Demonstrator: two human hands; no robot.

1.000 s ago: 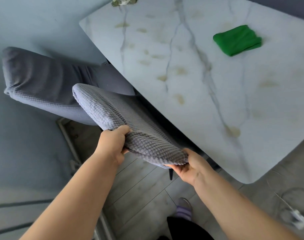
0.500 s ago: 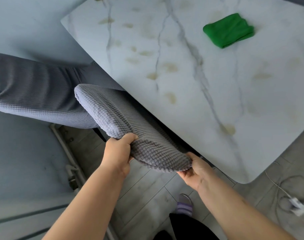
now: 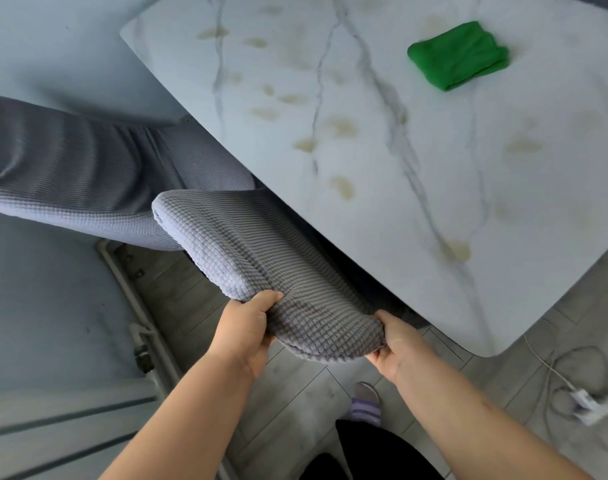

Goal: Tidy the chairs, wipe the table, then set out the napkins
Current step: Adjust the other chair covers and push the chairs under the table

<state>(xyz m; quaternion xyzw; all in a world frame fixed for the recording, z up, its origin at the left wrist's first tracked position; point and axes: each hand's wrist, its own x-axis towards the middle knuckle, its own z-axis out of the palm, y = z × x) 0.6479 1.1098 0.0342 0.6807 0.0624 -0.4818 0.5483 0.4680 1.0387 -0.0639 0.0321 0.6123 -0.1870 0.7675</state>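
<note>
A chair with a grey textured cover [image 3: 261, 258] stands at the near left side of the white marble table [image 3: 416, 188], its seat tucked under the table edge. My left hand [image 3: 247, 327] grips the top of its backrest on the left, thumb over the fabric. My right hand [image 3: 392, 344] grips the same backrest at its right end. A second grey chair [image 3: 70, 168] stands further left along the table. A folded green cloth [image 3: 458, 55] lies on the table's far right part. Yellowish stains dot the tabletop.
A pale wall and a floor rail [image 3: 136, 306] run along the left. A white cable with a plug [image 3: 579, 400] lies on the grey tiled floor at right. My slippered foot [image 3: 364, 403] is below the chair.
The view has shifted slightly. The chair sits a little further under the table than before. Both hands keep the same grip on the backrest.
</note>
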